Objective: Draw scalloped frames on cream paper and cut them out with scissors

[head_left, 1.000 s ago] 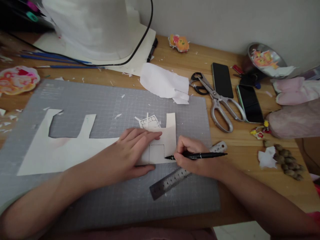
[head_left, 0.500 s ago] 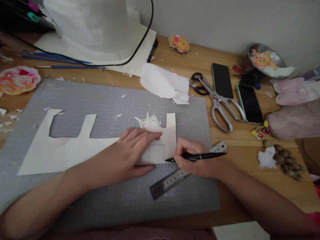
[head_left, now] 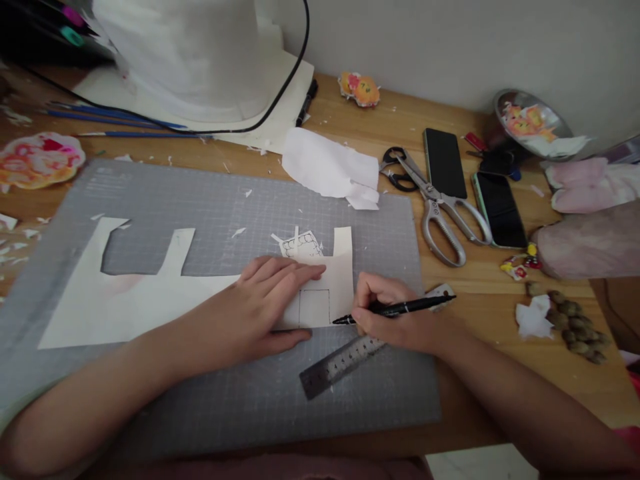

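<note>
My left hand (head_left: 273,297) lies flat with fingers stretched out on a long cut-out sheet of white paper (head_left: 145,307). The thumb rests at the sheet's lower edge. In my right hand (head_left: 387,310) is a black marker pen (head_left: 407,306), its tip at the lower right corner of a thin-lined rectangle (head_left: 315,308) drawn on the paper. A steel ruler (head_left: 335,370) lies slantwise below, partly covered by my right hand. Just beyond my left fingers sits a small paper piece (head_left: 303,244) with a drawn stone pattern.
A grey cutting mat (head_left: 225,413) lies under the paper. Scissors (head_left: 435,200), two phones (head_left: 445,163) and a metal bowl (head_left: 533,123) stand to the right. Crumpled white paper (head_left: 330,167) lies behind. At the back left are paintbrushes (head_left: 125,123) and a black cable (head_left: 280,93).
The pen tip has moved slightly down along the rectangle's right side to near the paper's lower edge, and the pen's back end has risen a little. My left hand stays in place.
</note>
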Tool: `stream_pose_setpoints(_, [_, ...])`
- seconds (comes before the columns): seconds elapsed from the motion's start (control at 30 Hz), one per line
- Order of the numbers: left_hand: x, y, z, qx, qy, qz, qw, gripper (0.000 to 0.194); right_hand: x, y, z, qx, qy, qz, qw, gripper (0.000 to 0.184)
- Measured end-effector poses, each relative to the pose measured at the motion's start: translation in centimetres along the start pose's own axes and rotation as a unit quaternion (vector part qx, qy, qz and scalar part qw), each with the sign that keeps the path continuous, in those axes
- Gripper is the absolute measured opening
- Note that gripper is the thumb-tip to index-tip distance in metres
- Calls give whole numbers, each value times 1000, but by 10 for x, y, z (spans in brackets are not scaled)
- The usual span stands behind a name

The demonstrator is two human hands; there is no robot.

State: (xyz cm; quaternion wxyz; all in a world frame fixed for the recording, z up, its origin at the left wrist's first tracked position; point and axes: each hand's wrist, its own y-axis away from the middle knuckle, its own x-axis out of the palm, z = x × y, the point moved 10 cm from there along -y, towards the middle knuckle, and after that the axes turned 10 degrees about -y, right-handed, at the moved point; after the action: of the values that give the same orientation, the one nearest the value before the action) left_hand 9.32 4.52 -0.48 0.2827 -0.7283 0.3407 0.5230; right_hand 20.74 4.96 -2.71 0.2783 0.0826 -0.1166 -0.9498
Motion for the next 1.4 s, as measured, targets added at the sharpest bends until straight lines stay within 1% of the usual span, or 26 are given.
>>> stream_pose_setpoints(0.1, [0, 0, 2, 2, 19, -10, 1000, 60, -2, 1, -3, 9, -50, -8, 999, 16])
stream_pose_setpoints(0.23, [2, 1, 7, -15, 55, 4, 998, 63, -3, 2, -6, 19, -69, -20, 997, 18])
stream_pose_setpoints(0.3, [4, 0, 9, -27, 75, 16, 997, 63, -8, 1, -7, 25, -84, -58, 994, 18])
stream_pose_setpoints(0.4, [4, -1, 11, -39, 96, 29, 994, 66, -18, -1, 1, 1, -83, -135, 987, 14])
stream_pose_setpoints(0.47, [3, -2, 11, -44, 98, 32, 994, 69, -18, -5, 8, -15, -62, -149, 987, 12])
stream_pose_setpoints(0.57, [1, -1, 9, -41, 94, 34, 994, 73, -7, -14, 16, -30, -34, -126, 991, 14])
stream_pose_setpoints(0.73, [-1, 2, 8, -38, 85, 21, 995, 76, 3, -24, 25, -87, 7, -97, 991, 21])
stream_pose_setpoints(0.93, [1, 3, 8, -43, 40, -5, 998, 84, 11, -29, 18, -69, 38, -50, 996, 20])
stream_pose_setpoints(1.03, [2, 2, 10, -49, 36, -14, 998, 87, 12, -30, 17, -58, 39, -44, 997, 20])
stream_pose_setpoints(1.23, [-1, 3, 10, -37, 44, -30, 998, 86, 13, -31, 20, -75, 40, -36, 996, 20])
stream_pose_setpoints(1.4, [-1, 3, 10, -35, 44, -25, 998, 87, 15, -32, 19, -76, 62, -34, 995, 21])
